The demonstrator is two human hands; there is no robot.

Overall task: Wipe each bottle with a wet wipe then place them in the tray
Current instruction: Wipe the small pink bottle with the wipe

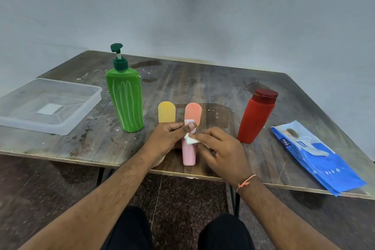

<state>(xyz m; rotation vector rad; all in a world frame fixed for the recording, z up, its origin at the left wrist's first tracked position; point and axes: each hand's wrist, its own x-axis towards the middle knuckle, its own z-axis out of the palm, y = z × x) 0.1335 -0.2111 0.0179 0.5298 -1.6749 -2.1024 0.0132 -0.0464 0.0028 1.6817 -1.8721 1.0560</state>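
Observation:
A small pink bottle (189, 153) stands near the table's front edge. My left hand (169, 138) grips its upper part, thumb at the cap. My right hand (220, 151) pinches a white wet wipe (190, 139) against the bottle's side. Behind them stand a yellow bottle (166, 111) and an orange bottle (193, 112). A tall green pump bottle (125, 95) stands to the left, and a red bottle (256, 116) to the right. The clear plastic tray (89, 99) lies at the far left with nothing in it.
A blue pack of wet wipes (316, 158) lies at the right, near the edge of the worn wooden table (203, 83). My knees show below the table's front edge. A grey wall stands behind.

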